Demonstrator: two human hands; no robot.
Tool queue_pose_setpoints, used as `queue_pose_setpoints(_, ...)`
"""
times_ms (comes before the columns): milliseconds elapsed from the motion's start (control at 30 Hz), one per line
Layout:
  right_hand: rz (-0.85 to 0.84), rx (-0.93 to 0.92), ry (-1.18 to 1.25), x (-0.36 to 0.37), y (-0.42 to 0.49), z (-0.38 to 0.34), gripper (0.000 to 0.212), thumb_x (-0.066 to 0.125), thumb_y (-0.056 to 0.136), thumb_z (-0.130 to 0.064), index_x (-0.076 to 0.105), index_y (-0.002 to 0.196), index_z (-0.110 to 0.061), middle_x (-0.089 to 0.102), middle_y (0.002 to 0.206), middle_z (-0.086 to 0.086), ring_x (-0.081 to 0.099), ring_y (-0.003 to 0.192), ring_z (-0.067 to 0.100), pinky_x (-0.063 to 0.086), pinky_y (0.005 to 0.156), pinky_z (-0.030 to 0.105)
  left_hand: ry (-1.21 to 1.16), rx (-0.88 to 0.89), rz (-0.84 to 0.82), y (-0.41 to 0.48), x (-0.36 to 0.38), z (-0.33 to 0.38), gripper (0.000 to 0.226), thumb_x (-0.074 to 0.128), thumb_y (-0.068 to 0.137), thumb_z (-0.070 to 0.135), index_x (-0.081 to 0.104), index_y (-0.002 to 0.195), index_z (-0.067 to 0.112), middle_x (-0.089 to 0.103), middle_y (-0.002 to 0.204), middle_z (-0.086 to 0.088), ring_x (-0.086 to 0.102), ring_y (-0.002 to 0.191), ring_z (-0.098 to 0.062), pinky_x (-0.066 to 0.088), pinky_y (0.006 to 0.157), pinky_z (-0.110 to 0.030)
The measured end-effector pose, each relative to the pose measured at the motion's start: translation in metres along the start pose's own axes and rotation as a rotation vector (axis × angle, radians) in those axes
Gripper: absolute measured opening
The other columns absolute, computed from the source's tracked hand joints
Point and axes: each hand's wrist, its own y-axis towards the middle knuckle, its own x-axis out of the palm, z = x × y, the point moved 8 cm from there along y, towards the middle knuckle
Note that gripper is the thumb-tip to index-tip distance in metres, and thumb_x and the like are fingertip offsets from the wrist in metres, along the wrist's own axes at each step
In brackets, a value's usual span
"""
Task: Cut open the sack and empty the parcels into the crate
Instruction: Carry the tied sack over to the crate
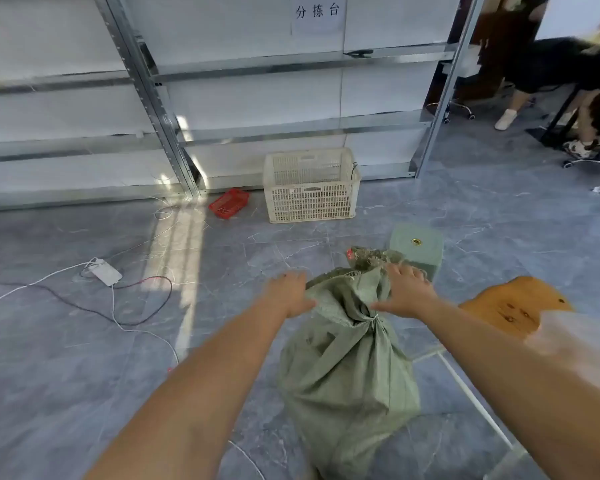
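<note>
Right fingers (pixel 407 271): curled over the bunched mouth of the sack (pixel 347 368), grasping the gathered cloth above the tied neck, thumb stretched towards the knot. Left fingers (pixel 291 278): slightly bent at the far edge of the sack's loose top flap, thumb lying across the fabric; whether they close on the cloth cannot be told. Right hand (pixel 407 292) and left hand (pixel 288 294) sit on either side of the sack's top, both forearms bare and reaching forward.

The sack is green woven cloth, tied shut at the neck, and stands full on the grey tiled floor (pixel 84 358) directly below the hands. Just beyond its mouth is a pale green box (pixel 417 245); to its right is an orange wooden stool (pixel 513 306).

The crate (pixel 310 185), white perforated plastic, rests on the floor well beyond the sack, against the base of the metal shelving (pixel 160 109). A small red basket (pixel 228 203) lies just to its left. A white power strip (pixel 105 270) with trailing cables lies on the floor at left. A paper sign (pixel 317 12) hangs on the wall above. A seated person (pixel 551 67) is at upper right.
</note>
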Motion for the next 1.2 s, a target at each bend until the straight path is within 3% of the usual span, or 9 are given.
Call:
queue_pose_setpoints(200, -0.062, 0.124, 0.107, 0.023, 0.036, 0.014, 0.102, 0.07, 0.073, -0.047, 0.004, 0.147, -0.024, 0.021, 0.148, 0.016, 0.021, 0.138, 0.038, 0.03, 0.109, 0.051, 0.004, 0.022, -0.092, 0.049, 0.018, -0.002, 0.084, 0.057, 0.085, 0.045, 0.014, 0.145, 0.006, 0.017, 0.153, -0.018, 0.029, 0.136, -0.034, 0.032, 0.11, -0.044)
queue_pose_setpoints(367, -0.083, 0.114, 0.078, 0.033, 0.068, 0.022, 0.107, 0.075, 0.073, -0.035, -0.003, 0.146, -0.032, 0.002, 0.153, 0.017, 0.013, 0.14, 0.04, 0.028, 0.109, 0.052, -0.03, 0.056, -0.093, 0.085, 0.033, 0.008, 0.089, 0.065, 0.081, 0.039, 0.012, 0.145, 0.008, 0.02, 0.151, -0.017, 0.028, 0.136, -0.034, 0.033, 0.108, -0.044)
queue_pose_setpoints(533, -0.054, 0.01, -0.143, 0.027, 0.109, 0.027, 0.098, 0.065, 0.083, -0.014, -0.008, 0.146, -0.036, -0.009, 0.155, 0.015, -0.001, 0.143, 0.038, 0.02, 0.113, 0.049, -0.005, 0.02, -0.126, 0.118, 0.047, 0.009, 0.097, 0.068, 0.078, 0.037, 0.005, 0.146, 0.009, 0.019, 0.151, -0.018, 0.026, 0.137, -0.034, 0.034, 0.106, -0.044)
queue_pose_setpoints(633, -0.06, -0.103, -0.301, 0.029, 0.135, 0.026, 0.094, 0.063, 0.084, -0.011, -0.003, 0.146, -0.037, -0.008, 0.155, 0.015, -0.003, 0.143, 0.039, 0.017, 0.114, 0.05, 0.0, 0.021, -0.125, 0.14, 0.055, 0.007, 0.094, 0.069, 0.078, 0.035, 0.008, 0.145, 0.007, 0.025, 0.148, -0.018, 0.029, 0.135, -0.034, 0.034, 0.105, -0.044)
queue_pose_setpoints(800, 0.015, -0.272, -0.415, 0.038, 0.162, 0.013, 0.06, 0.053, 0.087, -0.006, 0.034, 0.138, -0.031, 0.005, 0.155, 0.009, 0.003, 0.143, 0.036, 0.016, 0.114, 0.048, -0.036, 0.019, -0.111, 0.166, 0.08, 0.006, 0.061, 0.064, 0.08, 0.032, 0.039, 0.13, 0.009, 0.05, 0.127, -0.012, 0.047, 0.118, -0.031, 0.036, 0.099, -0.042)
queue_pose_setpoints(933, -0.018, -0.294, -0.448, 0.054, 0.168, 0.018, 0.044, 0.054, 0.087, -0.01, 0.052, 0.127, -0.028, 0.008, 0.157, 0.004, 0.004, 0.143, 0.034, 0.014, 0.115, 0.047, -0.084, 0.036, 0.053, 0.169, 0.081, 0.01, 0.018, 0.044, 0.083, 0.005, 0.054, 0.097, 0.009, 0.064, 0.102, -0.011, 0.058, 0.099, -0.03, 0.039, 0.085, -0.035)
queue_pose_setpoints(1067, -0.04, -0.29, -0.456, 0.054, 0.167, 0.019, 0.037, 0.054, 0.087, -0.014, 0.057, 0.123, -0.024, 0.024, 0.154, 0.001, 0.013, 0.143, 0.029, 0.015, 0.115, 0.045, -0.113, 0.052, 0.119, 0.167, 0.071, 0.008, 0.022, 0.04, 0.081, -0.003, 0.054, 0.094, 0.007, 0.062, 0.095, -0.012, 0.058, 0.091, -0.029, 0.036, 0.069, -0.032)
queue_pose_setpoints(1200, 0.001, -0.287, -0.504, 0.035, 0.163, 0.014, 0.031, 0.05, 0.087, -0.013, 0.057, 0.115, -0.025, 0.058, 0.124, -0.002, 0.043, 0.125, 0.022, 0.021, 0.112, 0.041, -0.095, 0.051, 0.153, 0.162, 0.046, 0.001, 0.024, 0.038, 0.081, -0.007, 0.05, 0.098, 0.004, 0.058, 0.1, -0.016, 0.056, 0.09, -0.032, 0.036, 0.068, -0.034)
